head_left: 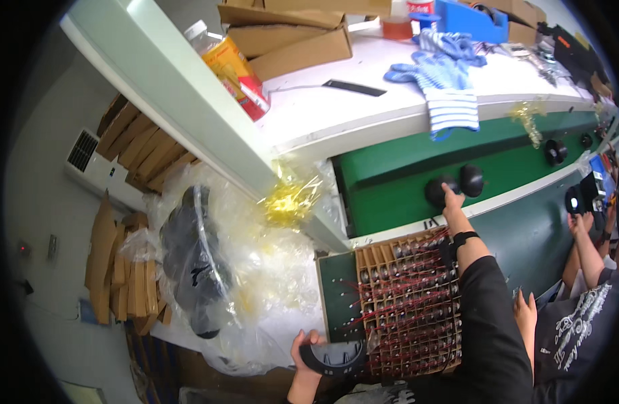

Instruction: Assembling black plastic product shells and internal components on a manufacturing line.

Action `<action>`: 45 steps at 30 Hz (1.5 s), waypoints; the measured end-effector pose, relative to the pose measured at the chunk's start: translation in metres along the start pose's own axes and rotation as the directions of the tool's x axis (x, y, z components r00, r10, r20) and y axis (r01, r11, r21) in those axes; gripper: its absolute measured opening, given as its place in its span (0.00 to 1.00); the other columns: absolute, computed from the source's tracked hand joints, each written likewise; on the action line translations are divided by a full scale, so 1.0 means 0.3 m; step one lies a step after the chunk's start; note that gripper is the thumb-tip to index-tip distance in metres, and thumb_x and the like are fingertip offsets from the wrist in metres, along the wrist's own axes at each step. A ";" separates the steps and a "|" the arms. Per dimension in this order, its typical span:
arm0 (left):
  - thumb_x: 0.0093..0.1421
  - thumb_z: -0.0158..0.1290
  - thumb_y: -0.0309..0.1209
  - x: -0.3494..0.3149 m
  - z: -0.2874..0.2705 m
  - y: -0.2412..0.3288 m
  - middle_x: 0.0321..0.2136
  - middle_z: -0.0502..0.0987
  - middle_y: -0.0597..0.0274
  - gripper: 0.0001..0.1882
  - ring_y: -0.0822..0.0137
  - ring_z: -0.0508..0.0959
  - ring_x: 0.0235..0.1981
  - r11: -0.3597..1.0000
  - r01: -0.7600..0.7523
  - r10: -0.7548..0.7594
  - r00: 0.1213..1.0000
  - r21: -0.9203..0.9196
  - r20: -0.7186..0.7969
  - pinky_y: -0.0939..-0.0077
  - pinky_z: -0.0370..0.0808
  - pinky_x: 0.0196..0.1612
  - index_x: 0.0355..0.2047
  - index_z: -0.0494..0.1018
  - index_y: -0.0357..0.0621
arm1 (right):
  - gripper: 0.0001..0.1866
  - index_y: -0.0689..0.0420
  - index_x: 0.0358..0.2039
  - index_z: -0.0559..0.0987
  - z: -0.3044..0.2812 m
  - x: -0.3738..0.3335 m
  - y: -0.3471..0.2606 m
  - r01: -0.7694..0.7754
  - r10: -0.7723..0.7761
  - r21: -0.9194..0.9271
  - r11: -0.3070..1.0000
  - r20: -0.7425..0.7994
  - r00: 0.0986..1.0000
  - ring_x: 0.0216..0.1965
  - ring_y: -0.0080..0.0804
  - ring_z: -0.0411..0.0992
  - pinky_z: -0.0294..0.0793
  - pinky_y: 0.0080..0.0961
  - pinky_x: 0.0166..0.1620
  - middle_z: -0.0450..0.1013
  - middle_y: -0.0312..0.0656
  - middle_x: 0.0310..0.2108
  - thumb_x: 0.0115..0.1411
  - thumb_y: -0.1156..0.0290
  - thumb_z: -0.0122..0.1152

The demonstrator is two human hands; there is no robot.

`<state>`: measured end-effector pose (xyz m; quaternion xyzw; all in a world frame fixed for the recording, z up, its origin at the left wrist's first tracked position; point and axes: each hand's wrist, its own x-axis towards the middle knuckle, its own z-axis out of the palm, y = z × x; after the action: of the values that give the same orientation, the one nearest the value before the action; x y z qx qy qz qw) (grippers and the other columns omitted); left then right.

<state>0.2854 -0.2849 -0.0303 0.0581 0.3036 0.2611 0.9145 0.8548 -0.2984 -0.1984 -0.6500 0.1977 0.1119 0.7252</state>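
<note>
My left hand (305, 345), low in the picture, is closed round the edge of a black half-round plastic shell (338, 357) with its hollow side showing. On the green conveyor belt (383, 195), my right hand (452, 198) grips the right edge of a black dome-shaped shell (436, 192); some of its fingers are hidden. A second black dome (471, 180) sits just right of it. Between my arms lies a cardboard divider box (365, 259) holding several small round metal parts (407, 249) with red wires.
Clear plastic bags (249, 249) with black shells (195, 269) lie left, beside a pale post (181, 87). A shelf (303, 121) above the belt carries a bottle (232, 71), cardboard and striped gloves (451, 84). A co-worker's hand (578, 223) holds a black part at right.
</note>
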 end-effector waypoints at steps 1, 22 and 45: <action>0.62 0.41 0.49 0.003 -0.009 0.018 0.19 0.71 0.59 0.20 0.61 0.72 0.22 0.988 0.064 -0.064 0.998 -0.137 0.008 0.68 0.70 0.30 0.22 0.65 0.46 | 0.49 0.68 0.60 0.56 0.007 -0.025 -0.007 0.058 -0.074 -0.201 0.978 -0.072 0.995 0.56 0.44 0.64 0.64 0.35 0.58 0.58 0.56 0.59 0.43 0.63 0.74; 0.64 0.39 0.49 -0.081 -0.118 0.363 0.51 0.72 0.56 0.26 0.54 0.71 0.53 0.819 -0.435 0.486 0.873 -0.374 0.047 0.51 0.61 0.60 0.52 0.69 0.45 | 0.06 0.62 0.35 0.75 -0.239 -1.348 -0.481 0.651 -0.652 0.412 0.638 0.739 0.170 0.37 0.29 0.71 0.70 0.25 0.43 0.73 0.42 0.34 0.56 0.77 0.59; 0.64 0.32 0.42 -0.060 -0.032 0.090 0.46 0.75 0.51 0.24 0.52 0.74 0.48 0.990 -0.112 0.103 0.990 -0.085 -0.097 0.50 0.67 0.56 0.45 0.71 0.41 | 0.46 0.55 0.58 0.63 -0.312 -1.629 -0.277 0.876 -0.254 0.334 0.349 0.933 -0.255 0.58 0.50 0.58 0.58 0.43 0.61 0.58 0.56 0.56 0.38 0.61 0.76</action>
<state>0.2554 -0.2715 -0.0214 0.0209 0.3297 0.3259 0.8858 0.4382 -0.3554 0.0802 -0.5789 -0.6902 0.1372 0.4119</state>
